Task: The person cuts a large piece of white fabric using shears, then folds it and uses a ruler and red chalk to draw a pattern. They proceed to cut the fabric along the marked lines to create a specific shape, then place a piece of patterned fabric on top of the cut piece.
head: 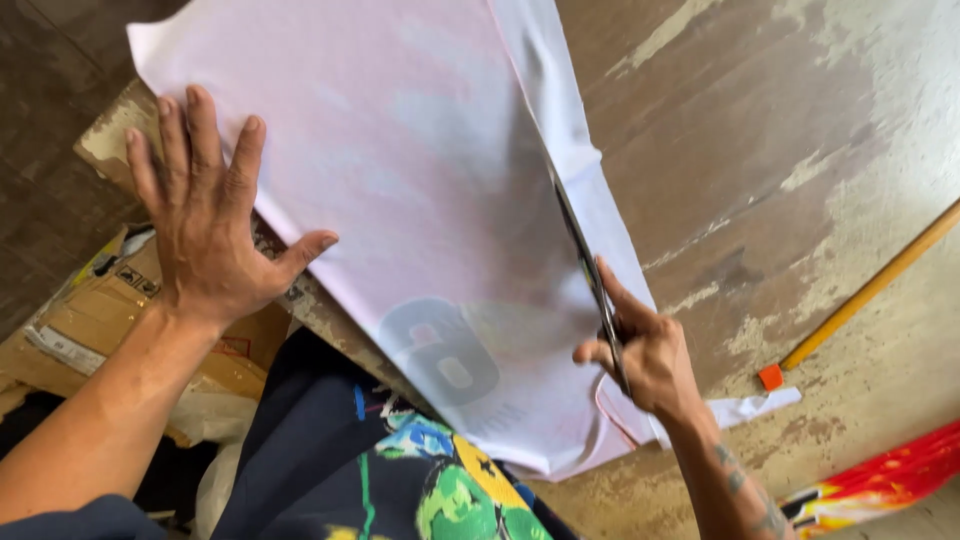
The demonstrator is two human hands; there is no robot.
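We see a pale pink-white sheet of fabric (400,170) spread across a worn, paint-scraped wooden table (780,130), its near edge hanging over the table's front. The left hand (205,225) lies flat on the sheet's left part, fingers spread wide and open, pressing it down near the table's corner. The right hand (640,355) is closed around the handles of dark scissors (585,265), whose blades run up along a fold in the fabric, on the sheet's right side. A faded grey printed shape (440,350) shows through the cloth near the lower edge.

Around this, a yellow stick (870,290) lies slantwise on the table to the right, with a small orange piece (770,377) at its lower end. A red and yellow printed cloth (880,480) sits at the bottom right. Below the table's edge we see a dark garment with bright green and yellow print (440,480), and on the left, crumpled cardboard (90,310).
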